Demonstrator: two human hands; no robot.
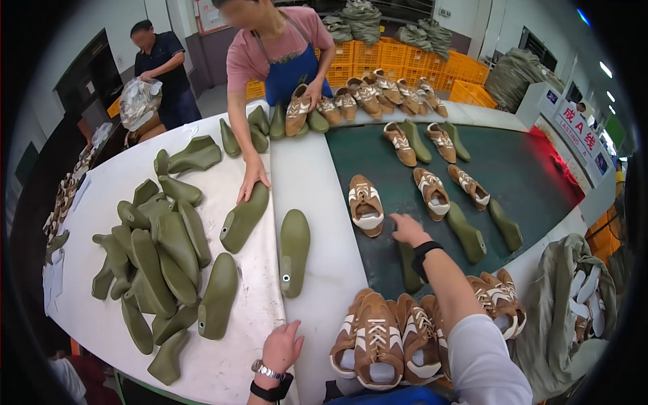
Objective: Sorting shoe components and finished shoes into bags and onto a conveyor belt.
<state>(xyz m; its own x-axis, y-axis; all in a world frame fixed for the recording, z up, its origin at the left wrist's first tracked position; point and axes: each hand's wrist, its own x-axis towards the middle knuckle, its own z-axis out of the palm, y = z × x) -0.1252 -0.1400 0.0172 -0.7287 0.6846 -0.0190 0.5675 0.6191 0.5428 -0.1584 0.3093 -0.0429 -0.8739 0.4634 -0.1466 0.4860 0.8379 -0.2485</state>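
My right hand reaches over the green belt, holding nothing, its fingers stretched toward a brown sneaker with white stripes. A green shoe last lies on the belt, partly hidden by my wrist. My left hand is open with nothing in it, above the white tabletop. The nearest lasts to it are one on the table and another on the white strip beside the belt. Several brown sneakers stand in a row close in front of me.
A pile of green lasts covers the left table. Across from me, a co-worker's hand touches a last; their other hand holds a sneaker. Sneakers and lasts lie paired on the belt. A sack stands at right.
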